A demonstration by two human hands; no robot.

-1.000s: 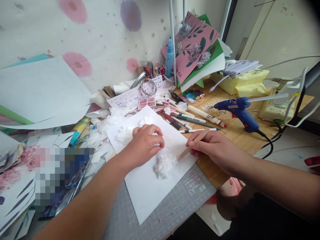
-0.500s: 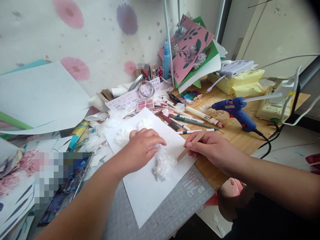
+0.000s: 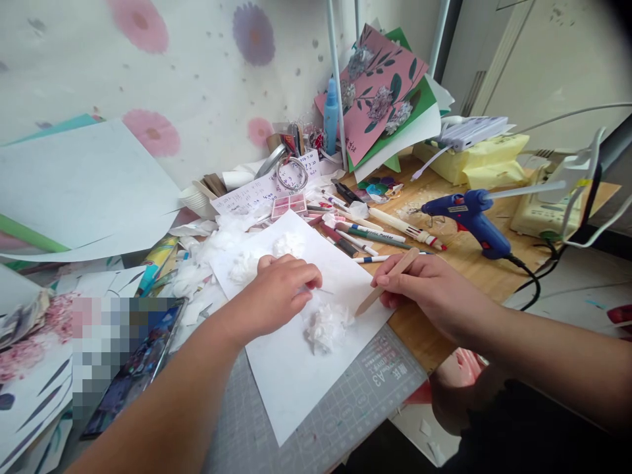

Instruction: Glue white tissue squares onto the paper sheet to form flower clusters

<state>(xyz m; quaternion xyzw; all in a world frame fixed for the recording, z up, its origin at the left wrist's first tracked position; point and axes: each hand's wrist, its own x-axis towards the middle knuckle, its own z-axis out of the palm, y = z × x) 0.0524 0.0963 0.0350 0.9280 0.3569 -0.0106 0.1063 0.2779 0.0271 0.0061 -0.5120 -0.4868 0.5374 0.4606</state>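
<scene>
My right hand [image 3: 419,283] is closed round a flat wooden craft stick [image 3: 388,282], gripped like a pen and tilted. The stick's lower end meets the right edge of a crumpled white paper flower [image 3: 328,327]. That flower lies on a white sheet of paper [image 3: 291,388]. Above the flower, my left hand [image 3: 286,289] is bent with thumb and fingers drawn together. A thin pale strand shows beside its fingertips, but what they hold is hidden. Two more white ruffled clusters, one farther back [image 3: 289,244] and one partly behind my left hand [image 3: 244,268], lie on the sheet.
A grey cutting mat [image 3: 375,368] lies under the sheet. Pens and markers [image 3: 370,234] crowd behind it. At the right is a blue glue gun [image 3: 469,217] with a cord. White scraps [image 3: 197,270] and a tablet-like screen [image 3: 143,368] are at the left.
My left hand's fingers have curled in and drawn closer together. My right hand keeps the craft stick at the flower's edge, shifting slightly. The whole view has moved a little.
</scene>
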